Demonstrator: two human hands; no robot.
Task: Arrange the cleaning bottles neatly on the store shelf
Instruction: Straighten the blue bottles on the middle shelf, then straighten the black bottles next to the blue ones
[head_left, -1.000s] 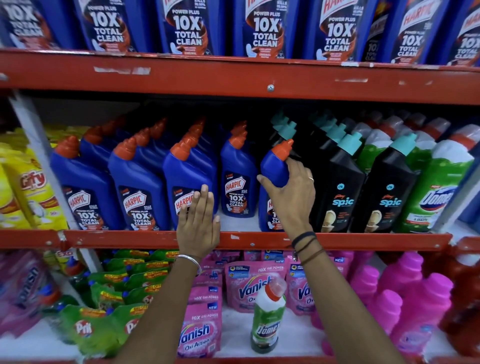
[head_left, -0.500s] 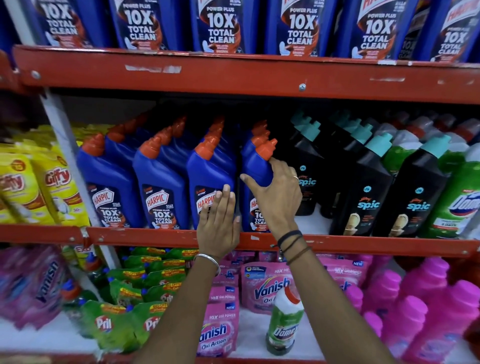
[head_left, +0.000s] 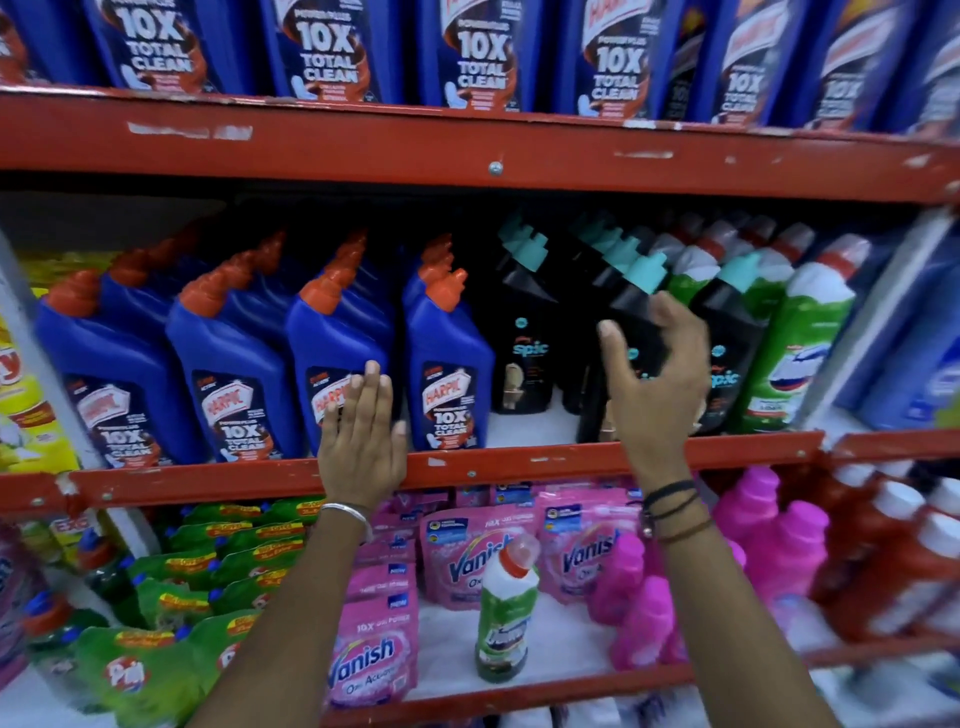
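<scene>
Blue Harpic bottles (head_left: 447, 364), glossy plastic with angled necks and orange caps, stood in four rows on the middle shelf, front edge a chipped red metal rail (head_left: 519, 460). Left hand (head_left: 361, 441) lay flat, fingers together and extended, palm against the third front bottle (head_left: 332, 364) just above the rail, holding nothing. Right hand (head_left: 654, 379) was spread open, fingers curled in front of a matte black Spic bottle (head_left: 634, 317) with a teal cap, right of the blue rows; contact unclear, motion blur. Green Domex bottles (head_left: 810, 332) stood further right. Below the rail, pink Vanish pouches (head_left: 475, 561), soft and crinkled, and one upright green bottle (head_left: 506, 618).
</scene>
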